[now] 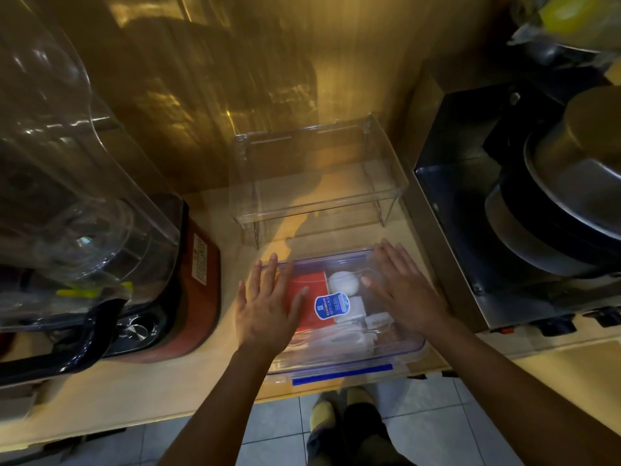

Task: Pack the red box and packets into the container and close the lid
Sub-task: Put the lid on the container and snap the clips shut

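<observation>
A clear plastic container (408, 356) with blue latches sits at the counter's front edge. Its transparent lid (336, 264), which carries a blue-and-white sticker, lies on top of it. Through the lid I see the red box (311, 284) on the left and white packets (339, 338) and other white items to the right and front. My left hand (265, 306) lies flat, fingers spread, on the left part of the lid. My right hand (403, 289) lies flat on the right part. The front blue latch (339, 373) hangs at the counter edge.
A clear plastic rack (316, 183) stands behind the container. A red-based appliance with a clear dome (198, 290) crowds the left. A steel box with stacked metal pans (524, 203) fills the right. A wooden wall is at the back; below the counter edge are my feet on a tiled floor.
</observation>
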`<state>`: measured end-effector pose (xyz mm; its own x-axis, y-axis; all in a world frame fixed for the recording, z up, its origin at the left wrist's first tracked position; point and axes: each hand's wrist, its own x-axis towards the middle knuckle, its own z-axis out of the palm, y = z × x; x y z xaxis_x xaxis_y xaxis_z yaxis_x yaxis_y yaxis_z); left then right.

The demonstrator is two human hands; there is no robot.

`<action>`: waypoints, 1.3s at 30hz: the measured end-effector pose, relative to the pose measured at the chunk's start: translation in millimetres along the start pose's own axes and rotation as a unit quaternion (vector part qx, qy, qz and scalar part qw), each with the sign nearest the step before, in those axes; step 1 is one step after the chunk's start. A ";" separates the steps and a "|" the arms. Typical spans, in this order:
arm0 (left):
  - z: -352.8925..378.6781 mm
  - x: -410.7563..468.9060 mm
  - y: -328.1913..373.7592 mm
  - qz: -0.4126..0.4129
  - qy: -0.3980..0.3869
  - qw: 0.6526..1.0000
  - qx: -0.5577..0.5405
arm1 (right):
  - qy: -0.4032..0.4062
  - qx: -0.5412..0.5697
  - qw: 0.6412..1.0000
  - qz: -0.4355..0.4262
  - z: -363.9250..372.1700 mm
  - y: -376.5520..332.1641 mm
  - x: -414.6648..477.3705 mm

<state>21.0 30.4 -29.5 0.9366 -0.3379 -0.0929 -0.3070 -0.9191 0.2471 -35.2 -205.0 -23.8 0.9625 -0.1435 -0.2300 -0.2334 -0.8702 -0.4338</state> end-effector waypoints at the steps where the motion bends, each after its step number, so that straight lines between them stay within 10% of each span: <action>1: 1.6 -1.0 -0.1 -0.010 0.003 1.000 -0.001 | -0.004 -0.013 1.000 -0.006 -1.3 -0.7 2.4; 8: 6.3 -2.7 2.8 -0.035 -0.004 0.999 0.016 | 0.040 -0.108 0.993 -0.012 -16.6 -8.7 41.1; 17: 3.8 -4.6 4.8 -0.046 -0.027 0.999 0.008 | -0.245 0.033 0.969 0.005 -40.6 -28.6 114.9; 25: 2.4 -3.8 6.3 -0.049 -0.024 0.998 -0.018 | -0.129 0.170 0.977 0.001 -33.7 -15.1 92.5; 36: -5.5 -4.0 7.2 -0.031 -0.014 0.999 0.033 | -0.061 0.049 0.993 -0.094 -28.0 -38.4 76.9; 39: -13.5 -16.4 18.5 0.083 0.057 0.994 0.040 | -0.054 0.037 0.993 -0.097 -24.8 -35.1 78.1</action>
<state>2.3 21.8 -10.3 0.8834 -0.4655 0.0532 -0.4674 -0.8674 0.1711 51.5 -197.4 -4.9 0.9709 0.0788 -0.2260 -0.0578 -0.8394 -0.5405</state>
